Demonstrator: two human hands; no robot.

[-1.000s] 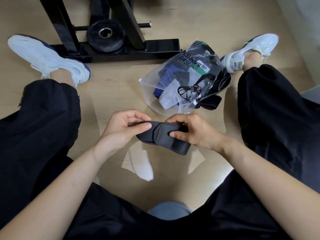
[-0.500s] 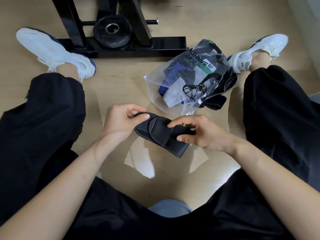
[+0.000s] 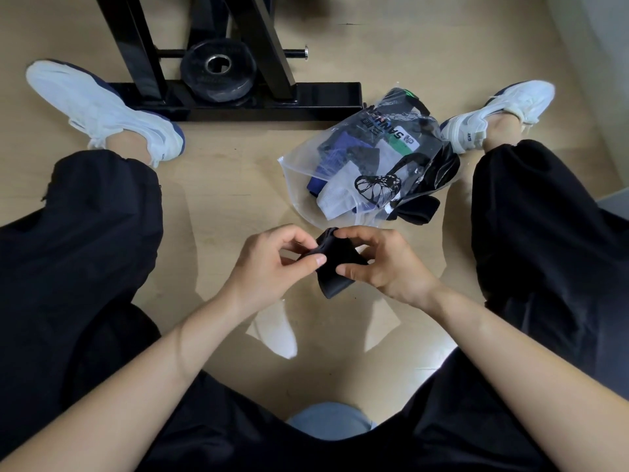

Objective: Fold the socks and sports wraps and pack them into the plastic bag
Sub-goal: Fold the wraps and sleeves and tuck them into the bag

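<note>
A dark grey folded wrap [image 3: 335,267] hangs between my hands above the wooden floor. My left hand [image 3: 272,262] pinches its left edge between thumb and fingers. My right hand [image 3: 384,262] pinches its right side, thumb in front and fingers behind. Just beyond them lies the clear plastic bag [image 3: 367,165], holding blue, white and black folded items and a label with a green stripe. A black cloth piece [image 3: 417,211] sticks out from under the bag's near right corner.
I sit on the floor with legs spread in black trousers, a white sneaker [image 3: 102,107] far left and another [image 3: 493,114] far right. A black metal frame [image 3: 245,97] with a weight plate [image 3: 218,68] stands at the far end.
Both hands have drawn closer together, bunching the wrap into a shorter, more upright bundle. The view has tilted slightly downward.
</note>
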